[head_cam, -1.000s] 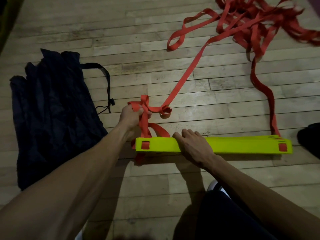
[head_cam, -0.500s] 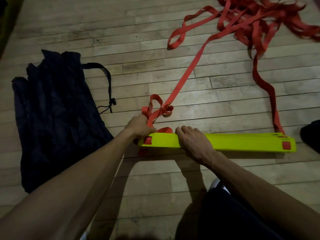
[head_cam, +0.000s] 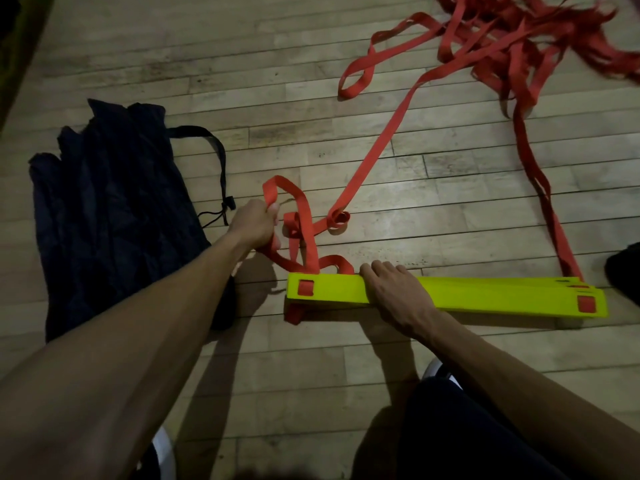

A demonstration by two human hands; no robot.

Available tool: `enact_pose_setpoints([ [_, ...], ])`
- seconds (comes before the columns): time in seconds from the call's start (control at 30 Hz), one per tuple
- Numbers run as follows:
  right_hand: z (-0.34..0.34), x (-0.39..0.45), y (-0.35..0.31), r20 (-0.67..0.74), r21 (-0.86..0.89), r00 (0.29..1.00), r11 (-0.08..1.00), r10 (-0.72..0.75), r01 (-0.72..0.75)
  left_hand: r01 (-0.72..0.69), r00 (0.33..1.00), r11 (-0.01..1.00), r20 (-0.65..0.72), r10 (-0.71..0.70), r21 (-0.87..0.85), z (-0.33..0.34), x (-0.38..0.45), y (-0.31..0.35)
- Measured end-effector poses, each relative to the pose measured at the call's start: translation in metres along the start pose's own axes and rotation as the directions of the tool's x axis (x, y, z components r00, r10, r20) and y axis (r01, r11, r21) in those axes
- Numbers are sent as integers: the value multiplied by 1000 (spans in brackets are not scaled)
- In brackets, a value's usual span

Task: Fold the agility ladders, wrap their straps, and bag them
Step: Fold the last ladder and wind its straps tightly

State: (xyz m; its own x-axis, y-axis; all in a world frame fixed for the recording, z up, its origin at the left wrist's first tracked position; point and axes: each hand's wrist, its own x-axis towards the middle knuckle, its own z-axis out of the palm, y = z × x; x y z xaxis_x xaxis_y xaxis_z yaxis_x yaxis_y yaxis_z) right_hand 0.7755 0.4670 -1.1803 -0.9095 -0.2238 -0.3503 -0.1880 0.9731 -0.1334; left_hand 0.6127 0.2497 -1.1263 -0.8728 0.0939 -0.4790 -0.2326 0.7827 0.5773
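The left hand [head_cam: 256,221] is curled tight around a loop of the red strap [head_cam: 372,148], just left of the stacked yellow rungs [head_cam: 485,294]. The right hand [head_cam: 394,289] lies flat, fingers straight, pressing the stack onto the wooden floor [head_cam: 311,81]. The strap's far tangle blurs and runs off the top-right edge. A dark drawstring bag [head_cam: 110,209] lies crumpled to the left.
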Motion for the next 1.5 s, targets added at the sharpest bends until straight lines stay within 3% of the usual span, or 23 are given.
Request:
enact_pose_setpoints([
  [0.13, -4, 2, 1, -13, 2, 1000, 1000, 7, -7, -31, 998, 988, -62, 22, -149, 19, -2, 10],
  [0.23, -3, 0, 2, -22, 20, 1000, 1000, 0, 0, -20, 959, 999, -282, 33, 49, 21, 1, 11],
  [0.3, -3, -2, 1, -36, 41, 999, 999, -18, 19, -74, 919, 974, -364, 150, 214, 18, 1, 8],
  [0.37, -2, -3, 0, -74, 46, 996, 998, -44, 48, -279, 911, 917, -223, 347, 285, 20, -2, 8],
  [0.43, -4, -3, -2, -95, 46, 994, 997, -60, 64, -478, 879, 834, 143, 456, 277, 29, -8, 11],
  [0.5, -6, -2, -3, -100, 41, 993, 996, -70, 75, -533, 786, 808, 500, 363, 251, 42, -14, 15],
  [0.53, -7, -2, -4, -100, 35, 992, 996, -78, 82, -547, 743, 789, 597, 303, 280, 46, -17, 17],
  [0.6, -5, -1, -6, -85, 17, 991, 995, -99, 101, -589, 752, 701, 591, 292, 403, 51, -16, 16],
  [0.67, -4, -3, -8, -75, -3, 990, 993, -117, 117, -553, 819, 681, 460, 342, 480, 47, -13, 16],
  [0.73, 0, -3, -6, -94, -30, 989, 993, -118, 116, -468, 876, 776, 338, 344, 423, 38, -11, 23],
  [0.8, 3, -3, -6, -89, -31, 989, 992, -122, 119, -258, 966, 951, 71, 249, 169, 25, -2, 35],
  [0.87, 7, -5, -7, -78, -14, 988, 991, -133, 132, -81, 986, 987, -158, 59, -141, 9, 8, 43],
  [0.9, 8, -7, -7, -64, 1, 988, 990, -137, 138, -62, 979, 988, -199, 33, -140, 2, 15, 43],
  [1.03, 3, -6, -7, -50, 2, 991, 992, -128, 128, -56, 991, 966, -100, 84, 251, 0, 21, 34],
  [1.2, 2, -3, -6, -60, -32, 992, 993, -115, 113, -211, 971, 899, -20, 236, 383, 25, 4, 28],
  [1.3, 2, -1, -6, -49, -48, 993, 993, -109, 107, -211, 977, 826, 122, 173, 522, 28, -4, 19],
  [1.4, -2, -1, -6, -63, -52, 993, 994, -100, 97, -196, 960, 695, 279, -6, 692, 31, -10, 7],
  [1.47, -5, -1, -7, -63, -51, 993, 994, -99, 96, -190, 926, 719, 365, -95, 668, 38, -11, -5],
  [1.5, -5, 0, -7, -77, -47, 992, 994, -100, 96, -157, 913, 797, 393, -108, 583, 42, -10, -9],
])
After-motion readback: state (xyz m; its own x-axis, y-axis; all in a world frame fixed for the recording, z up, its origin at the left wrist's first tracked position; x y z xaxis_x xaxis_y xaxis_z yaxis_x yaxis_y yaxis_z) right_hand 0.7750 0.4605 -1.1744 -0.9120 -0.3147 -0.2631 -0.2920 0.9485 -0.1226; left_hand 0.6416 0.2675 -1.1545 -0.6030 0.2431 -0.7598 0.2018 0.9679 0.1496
